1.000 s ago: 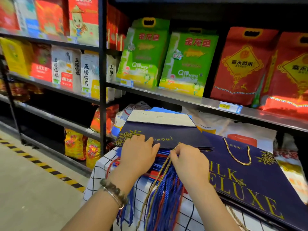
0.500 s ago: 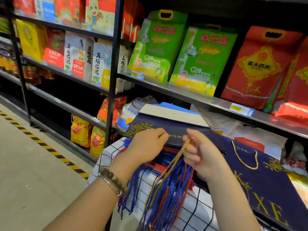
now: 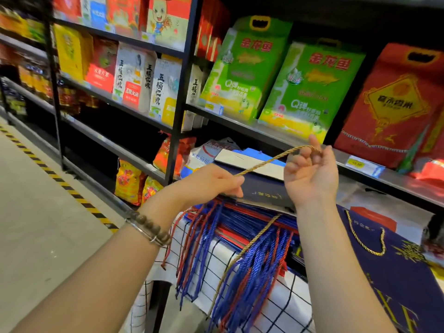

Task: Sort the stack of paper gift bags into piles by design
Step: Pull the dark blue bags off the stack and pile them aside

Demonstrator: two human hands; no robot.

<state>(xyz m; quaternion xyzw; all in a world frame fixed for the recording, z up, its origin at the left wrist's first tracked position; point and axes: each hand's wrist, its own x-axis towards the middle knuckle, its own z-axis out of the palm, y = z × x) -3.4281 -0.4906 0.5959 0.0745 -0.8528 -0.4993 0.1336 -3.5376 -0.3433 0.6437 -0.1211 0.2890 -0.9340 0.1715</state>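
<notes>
The sorting looks barely begun. The stack of flat paper gift bags (image 3: 254, 212), mostly blue and red edges with a navy bag on top, lies on the bench (image 3: 271, 306) draped in a white cloth with a black grid, near the middle of the view. Its many blue and red twisted cord handles (image 3: 242, 267) hang over the near edge in a tangle. To the right, one large navy paper bag with gold lettering (image 3: 396, 280) lies apart from the stack, which I take to be the first pile; no other pile shows.

Both hands are raised above the stack, stretching one gold twisted cord handle (image 3: 269, 161) between them. The left hand (image 3: 211, 182) is closed with fingertips pinching the cord's lower part; the right hand (image 3: 310, 174) is curled around its upper loop, one finger lifted. The cord's other run trails down among the blue handles.

Judging from this, the person is freeing a gold-handled bag's cord from the tangle. Nearly the whole stack remains to be sorted.
</notes>
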